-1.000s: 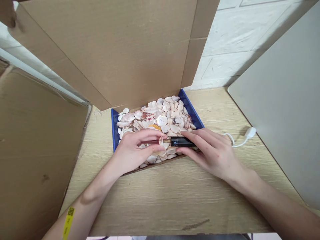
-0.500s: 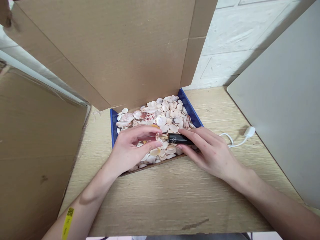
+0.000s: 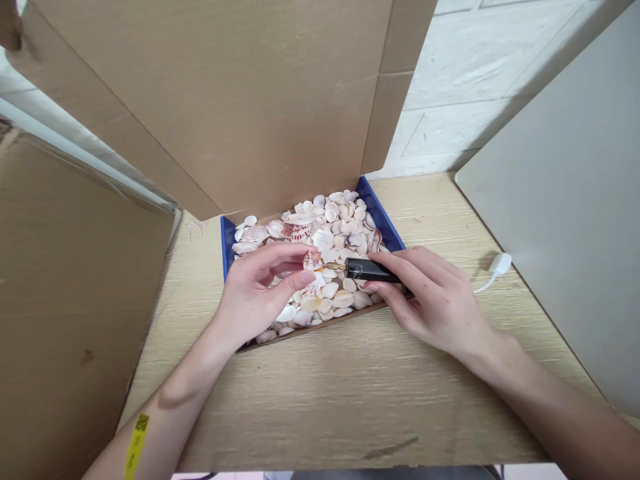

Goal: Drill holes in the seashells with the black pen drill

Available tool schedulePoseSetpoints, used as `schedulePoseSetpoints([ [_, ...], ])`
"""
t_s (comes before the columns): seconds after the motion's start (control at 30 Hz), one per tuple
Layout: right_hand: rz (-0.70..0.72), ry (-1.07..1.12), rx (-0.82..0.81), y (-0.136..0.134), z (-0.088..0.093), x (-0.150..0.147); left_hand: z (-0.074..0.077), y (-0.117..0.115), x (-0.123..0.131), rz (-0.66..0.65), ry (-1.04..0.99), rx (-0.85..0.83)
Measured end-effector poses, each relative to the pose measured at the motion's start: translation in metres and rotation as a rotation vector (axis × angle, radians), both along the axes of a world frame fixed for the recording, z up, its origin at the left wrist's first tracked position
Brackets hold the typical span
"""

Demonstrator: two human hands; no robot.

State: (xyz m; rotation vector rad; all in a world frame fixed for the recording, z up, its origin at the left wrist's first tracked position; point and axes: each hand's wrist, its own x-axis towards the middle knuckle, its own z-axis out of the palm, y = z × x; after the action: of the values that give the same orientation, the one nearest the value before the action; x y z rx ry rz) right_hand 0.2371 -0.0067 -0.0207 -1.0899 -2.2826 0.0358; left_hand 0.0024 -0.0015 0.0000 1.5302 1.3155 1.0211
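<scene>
A shallow blue box (image 3: 380, 217) full of several pale seashells (image 3: 333, 230) lies on the wooden table, its cardboard lid (image 3: 225, 100) standing open behind it. My left hand (image 3: 255, 290) pinches a small shell (image 3: 309, 260) between thumb and fingers over the box. My right hand (image 3: 430, 297) grips a black tube-shaped tool (image 3: 369, 270) whose thin gold tip points left and touches that small shell.
A cardboard panel (image 3: 75, 300) stands at the left and a grey board (image 3: 565, 200) leans at the right. A white cable with a plug (image 3: 495, 267) lies on the light wooden table (image 3: 325, 400) by the right hand. Tiled wall behind.
Both hands lifted slightly and shifted a little away from me over the shells. The tool's tip stays against the small shell. The right hand moved a little rightward.
</scene>
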Motion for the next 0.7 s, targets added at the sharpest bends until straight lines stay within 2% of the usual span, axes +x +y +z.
schedulePoseSetpoints([
  [0.23, -0.042, 0.012, 0.020, 0.0024, 0.0002, 0.0027, -0.0041, 0.0016, -0.0030, 0.047, -0.053, 0.033],
  [0.47, -0.013, 0.008, 0.016, 0.0012, -0.0007, 0.0022, -0.0045, 0.0010, -0.0023, 0.014, -0.095, -0.001],
  [0.7, 0.006, 0.021, 0.029, 0.0023, 0.0005, 0.0007, -0.0003, 0.0006, -0.0011, -0.019, -0.028, -0.036],
])
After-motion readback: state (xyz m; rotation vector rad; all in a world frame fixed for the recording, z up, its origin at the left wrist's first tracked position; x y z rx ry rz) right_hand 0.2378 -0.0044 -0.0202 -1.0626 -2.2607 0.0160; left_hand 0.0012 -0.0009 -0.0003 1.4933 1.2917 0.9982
